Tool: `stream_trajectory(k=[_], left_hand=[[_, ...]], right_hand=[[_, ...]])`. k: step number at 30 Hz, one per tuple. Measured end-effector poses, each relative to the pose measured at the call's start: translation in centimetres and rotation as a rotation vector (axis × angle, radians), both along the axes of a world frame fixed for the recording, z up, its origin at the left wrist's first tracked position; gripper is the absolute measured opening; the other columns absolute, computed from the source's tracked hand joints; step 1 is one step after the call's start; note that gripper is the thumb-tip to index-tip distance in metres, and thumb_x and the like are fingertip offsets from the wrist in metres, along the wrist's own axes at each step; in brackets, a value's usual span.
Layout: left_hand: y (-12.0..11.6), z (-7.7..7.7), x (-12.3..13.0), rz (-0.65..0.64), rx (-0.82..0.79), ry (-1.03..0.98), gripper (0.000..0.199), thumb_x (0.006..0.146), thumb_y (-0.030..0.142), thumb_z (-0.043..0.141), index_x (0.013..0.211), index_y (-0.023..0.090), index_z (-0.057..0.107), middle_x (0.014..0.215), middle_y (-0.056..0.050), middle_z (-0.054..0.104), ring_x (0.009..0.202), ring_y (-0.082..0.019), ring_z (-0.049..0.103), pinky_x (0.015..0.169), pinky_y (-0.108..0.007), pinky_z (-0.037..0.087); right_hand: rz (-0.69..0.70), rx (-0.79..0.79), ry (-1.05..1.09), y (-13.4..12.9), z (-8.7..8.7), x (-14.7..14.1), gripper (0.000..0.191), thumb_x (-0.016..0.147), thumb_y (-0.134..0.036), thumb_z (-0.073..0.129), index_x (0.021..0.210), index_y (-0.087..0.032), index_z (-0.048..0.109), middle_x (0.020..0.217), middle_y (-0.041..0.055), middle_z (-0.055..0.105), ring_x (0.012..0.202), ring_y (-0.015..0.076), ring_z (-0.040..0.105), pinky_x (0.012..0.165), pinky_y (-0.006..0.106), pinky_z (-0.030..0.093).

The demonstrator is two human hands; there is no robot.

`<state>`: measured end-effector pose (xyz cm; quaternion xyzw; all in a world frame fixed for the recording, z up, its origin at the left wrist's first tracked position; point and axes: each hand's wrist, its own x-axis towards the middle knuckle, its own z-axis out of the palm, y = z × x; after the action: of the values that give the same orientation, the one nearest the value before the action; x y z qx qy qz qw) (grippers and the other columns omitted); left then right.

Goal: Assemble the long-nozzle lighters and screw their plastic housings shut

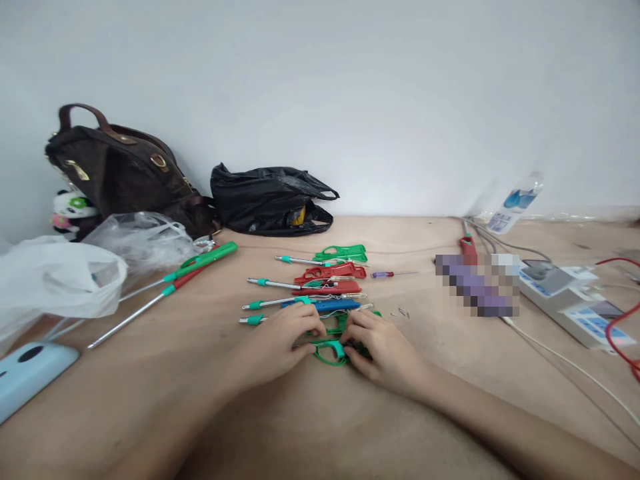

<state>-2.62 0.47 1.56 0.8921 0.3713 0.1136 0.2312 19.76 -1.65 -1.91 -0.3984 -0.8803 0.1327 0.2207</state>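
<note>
Both hands are at a green lighter casing (330, 352) with a trigger loop, low in the middle of the view. My left hand (287, 337) pinches its left side with thumb and fingers. On the other side, my right hand (377, 343) has its fingers curled over the right end and hides it. Just beyond them lie several opened long-nosed lighters in a row: a blue one (327, 305), a red one (330, 272) and a green one (350, 253), with metal tubes (274, 284) pointing left. A small screwdriver (384, 275) and loose screws (403, 312) lie to the right.
Two whole lighters (193, 270) lie at left beside plastic bags (65, 270) and a light blue case (35, 373). A dark backpack (130, 170) and black bag (270, 200) stand by the wall. At right are a power strip (575, 307), cables and a bottle (515, 203).
</note>
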Motion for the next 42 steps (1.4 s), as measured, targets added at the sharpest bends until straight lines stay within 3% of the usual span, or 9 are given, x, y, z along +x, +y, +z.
stream_trajectory(k=[5,12,20,24,29,36,42], left_hand=[[0.5,0.1,-1.0,0.059,-0.022,0.084,0.007,0.078,0.015,0.061,0.077,0.020,0.056,0.081,0.002,0.061,0.078,-0.018,0.055,0.066,-0.027,0.037],[-0.1,0.8,-0.1,0.086,-0.005,0.190,0.014,0.076,0.005,0.056,0.070,0.018,0.057,0.077,0.002,0.062,0.075,-0.016,0.054,0.067,-0.026,0.035],[-0.4,0.5,0.3,0.050,0.114,0.213,0.016,0.076,0.006,0.052,0.066,0.018,0.051,0.075,-0.001,0.059,0.075,-0.019,0.053,0.064,-0.028,0.035],[-0.3,0.5,0.4,0.042,0.116,0.235,0.016,0.076,0.006,0.051,0.065,0.019,0.049,0.074,-0.001,0.058,0.075,-0.020,0.052,0.062,-0.029,0.032],[-0.2,0.6,0.3,0.055,0.095,0.244,0.015,0.077,0.008,0.052,0.067,0.019,0.051,0.075,-0.002,0.059,0.076,-0.020,0.053,0.064,-0.029,0.033],[-0.2,0.4,0.3,0.057,0.077,0.227,0.014,0.076,0.008,0.054,0.066,0.018,0.052,0.076,-0.002,0.060,0.079,-0.021,0.054,0.065,-0.029,0.035],[-0.4,0.7,0.3,0.068,0.104,0.198,0.016,0.075,0.005,0.051,0.066,0.019,0.052,0.075,0.000,0.060,0.076,-0.020,0.054,0.063,-0.029,0.033]], right_hand=[[0.000,0.026,-0.030,-0.2,0.0,0.0,0.008,0.083,-0.011,0.056,0.083,-0.017,0.061,0.091,0.0063,0.060,0.085,0.0210,0.058,0.073,0.033,0.049],[-0.017,0.066,-0.097,-0.8,-0.2,-0.4,0.012,0.086,-0.011,0.052,0.082,-0.015,0.062,0.090,0.0081,0.061,0.082,0.0224,0.058,0.071,0.036,0.050],[-0.043,-0.143,0.037,0.9,1.4,1.1,0.015,0.087,-0.012,0.053,0.085,-0.019,0.066,0.090,0.0032,0.064,0.082,0.0172,0.060,0.073,0.030,0.048],[-0.143,0.031,-0.111,2.7,1.3,3.0,0.016,0.081,-0.011,0.063,0.094,-0.019,0.068,0.100,0.0074,0.065,0.095,0.0236,0.058,0.082,0.038,0.045],[-0.091,0.066,-0.284,3.4,1.1,4.0,0.027,0.077,-0.013,0.072,0.103,-0.018,0.067,0.099,0.0075,0.066,0.095,0.0262,0.057,0.083,0.041,0.043],[-0.078,-0.024,-0.171,3.6,0.5,4.1,0.028,0.073,-0.005,0.069,0.097,-0.016,0.064,0.096,0.0071,0.062,0.096,0.0235,0.055,0.080,0.035,0.044],[-0.120,0.060,-0.165,3.4,1.0,3.4,0.011,0.082,-0.006,0.057,0.083,-0.017,0.061,0.086,0.0059,0.061,0.083,0.0206,0.055,0.075,0.034,0.042]])
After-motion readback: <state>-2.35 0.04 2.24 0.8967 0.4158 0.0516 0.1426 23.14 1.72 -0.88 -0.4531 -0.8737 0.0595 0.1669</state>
